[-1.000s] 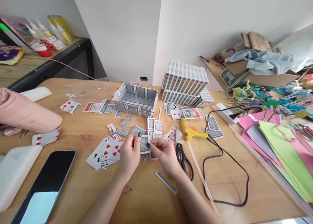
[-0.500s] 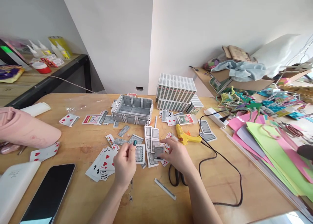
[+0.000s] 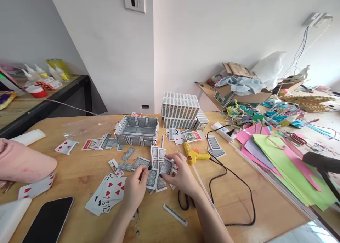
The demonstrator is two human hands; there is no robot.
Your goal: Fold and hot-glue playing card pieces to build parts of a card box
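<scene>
My left hand [image 3: 137, 187] pinches a cut piece of playing card [image 3: 152, 179], its grey patterned back facing up. Just to the right, my right hand [image 3: 178, 170] grips a second cut card piece [image 3: 166, 166] between thumb and fingers. Both pieces are close together, their near edges almost meeting. Beneath and behind them lie several more cut card pieces [image 3: 154, 152] in two columns. Beyond these stands an open box made of playing cards [image 3: 136, 140]. A yellow glue gun [image 3: 195, 154] lies to the right of my right hand.
Stacked card packs [image 3: 180, 106] stand against the wall. A black cord [image 3: 251, 197] loops across the right side near a power strip [image 3: 223, 131]. Scissors handles [image 3: 183, 200] lie partly under my right forearm. Loose cards [image 3: 106, 193], a phone [image 3: 49, 220] and coloured paper [image 3: 278, 161] lie around.
My right hand has raised its card piece off the pile and tilted it. The two hands' pieces are now nearer each other. The whole view has shifted up and to the right.
</scene>
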